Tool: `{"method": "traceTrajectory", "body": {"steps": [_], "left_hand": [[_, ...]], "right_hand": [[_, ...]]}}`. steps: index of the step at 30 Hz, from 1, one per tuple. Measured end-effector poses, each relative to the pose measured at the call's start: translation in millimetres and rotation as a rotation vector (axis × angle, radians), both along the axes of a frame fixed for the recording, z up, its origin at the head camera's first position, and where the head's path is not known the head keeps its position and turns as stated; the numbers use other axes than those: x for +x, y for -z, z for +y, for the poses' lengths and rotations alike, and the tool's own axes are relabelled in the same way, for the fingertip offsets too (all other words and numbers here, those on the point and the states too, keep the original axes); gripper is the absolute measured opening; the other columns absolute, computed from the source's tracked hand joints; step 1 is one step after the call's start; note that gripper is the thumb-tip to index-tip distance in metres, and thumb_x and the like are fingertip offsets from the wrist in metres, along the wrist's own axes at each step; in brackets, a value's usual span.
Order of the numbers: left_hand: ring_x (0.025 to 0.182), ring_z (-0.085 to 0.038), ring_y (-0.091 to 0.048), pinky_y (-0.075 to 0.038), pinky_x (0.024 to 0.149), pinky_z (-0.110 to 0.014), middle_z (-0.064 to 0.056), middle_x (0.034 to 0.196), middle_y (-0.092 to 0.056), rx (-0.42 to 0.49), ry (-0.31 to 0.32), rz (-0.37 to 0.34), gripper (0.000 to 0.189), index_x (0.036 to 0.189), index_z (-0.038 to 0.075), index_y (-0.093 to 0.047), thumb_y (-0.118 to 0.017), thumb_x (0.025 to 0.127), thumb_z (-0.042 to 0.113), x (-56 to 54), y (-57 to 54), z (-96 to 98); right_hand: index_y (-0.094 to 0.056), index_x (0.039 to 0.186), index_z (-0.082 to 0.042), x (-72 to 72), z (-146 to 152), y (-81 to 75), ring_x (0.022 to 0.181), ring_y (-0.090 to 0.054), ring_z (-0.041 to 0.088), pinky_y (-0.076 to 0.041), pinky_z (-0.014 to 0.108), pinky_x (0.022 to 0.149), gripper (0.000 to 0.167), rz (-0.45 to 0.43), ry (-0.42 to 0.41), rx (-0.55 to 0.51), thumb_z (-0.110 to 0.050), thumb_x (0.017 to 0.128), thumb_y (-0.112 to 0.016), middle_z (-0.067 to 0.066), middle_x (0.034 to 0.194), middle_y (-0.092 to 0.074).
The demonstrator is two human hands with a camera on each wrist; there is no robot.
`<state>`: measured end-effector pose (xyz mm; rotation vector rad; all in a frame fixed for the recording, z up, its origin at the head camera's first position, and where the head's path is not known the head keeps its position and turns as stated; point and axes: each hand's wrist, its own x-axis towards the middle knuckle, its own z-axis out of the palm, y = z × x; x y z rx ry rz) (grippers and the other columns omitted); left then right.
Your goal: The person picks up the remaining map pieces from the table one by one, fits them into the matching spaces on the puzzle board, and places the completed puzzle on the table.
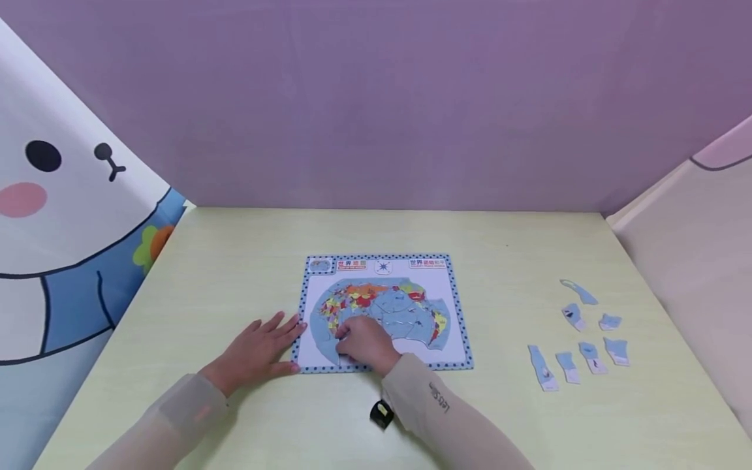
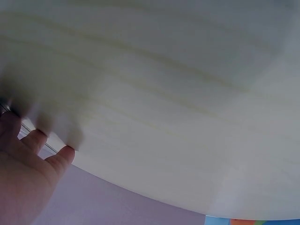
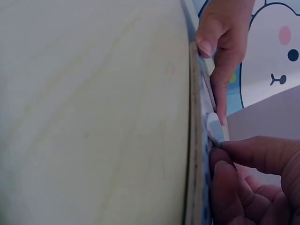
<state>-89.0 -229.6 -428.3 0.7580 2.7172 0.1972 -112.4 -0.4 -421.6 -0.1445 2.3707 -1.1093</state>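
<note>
A world map puzzle board (image 1: 462, 320) with a dotted blue border lies on the table, much of its blue map (image 1: 399, 307) filled with pieces. My right hand (image 1: 367, 343) is over the map's lower left part. Between its thumb and index finger it pinches a small blue and white puzzle piece (image 3: 215, 129), tilted at the board's surface in the right wrist view. My left hand (image 1: 258, 349) lies with spread fingers at the board's left edge, fingertips and thumb on the border. The right hand hides part of the map beneath it.
Several loose puzzle pieces (image 1: 542, 372) lie spread on the right side of the pale wooden table (image 1: 235, 261). A small black object (image 1: 382, 414) is beside the right sleeve. A purple cloth wall (image 1: 399, 117) stands behind, and a cartoon-printed cloth (image 1: 70, 228) borders the left side.
</note>
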Motion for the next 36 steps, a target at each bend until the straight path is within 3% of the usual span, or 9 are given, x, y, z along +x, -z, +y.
{"method": "traceTrajectory", "body": {"steps": [5,11,22,36], "left_hand": [[0.138,-0.043,-0.026,-0.027,0.103,-0.066,-0.013,0.150,-0.037,0.006,-0.002,-0.027,0.079,0.146,0.009,-0.040,-0.056,0.087,0.059,-0.7,1.3,2.7],[0.139,-0.043,-0.025,-0.026,0.103,-0.066,-0.012,0.150,-0.037,-0.004,-0.010,-0.045,0.080,0.147,0.010,-0.039,-0.055,0.087,0.061,-1.2,2.0,3.4],[0.137,-0.045,-0.029,-0.030,0.101,-0.066,-0.014,0.149,-0.038,-0.011,0.022,0.010,0.078,0.145,0.008,-0.042,-0.055,0.088,0.060,-1.9,-0.8,3.6],[0.138,-0.044,-0.025,-0.027,0.102,-0.067,-0.013,0.151,-0.036,-0.017,-0.006,-0.021,0.081,0.146,0.009,-0.040,-0.055,0.087,0.061,-1.3,2.1,0.3]], "right_hand": [[-0.072,0.085,-0.010,1.4,1.9,1.4,0.076,-0.054,0.016,-0.047,0.030,0.070,0.003,0.020,-0.015,0.056,-0.011,0.083,-0.073,-0.002,0.083,-0.063],[-0.072,0.086,-0.010,1.4,1.9,3.4,0.078,-0.055,0.016,-0.047,0.033,0.073,0.004,0.047,-0.029,0.055,-0.011,0.082,-0.072,-0.001,0.085,-0.065],[-0.071,0.087,-0.011,0.3,2.9,2.1,0.075,-0.054,0.013,-0.046,0.029,0.071,0.004,0.079,-0.043,0.050,-0.011,0.083,-0.072,-0.003,0.085,-0.065],[-0.070,0.089,-0.014,4.8,9.9,-4.6,0.071,-0.053,0.012,-0.044,0.028,0.067,0.006,0.076,-0.062,0.026,-0.017,0.084,-0.073,-0.006,0.079,-0.061]]}}
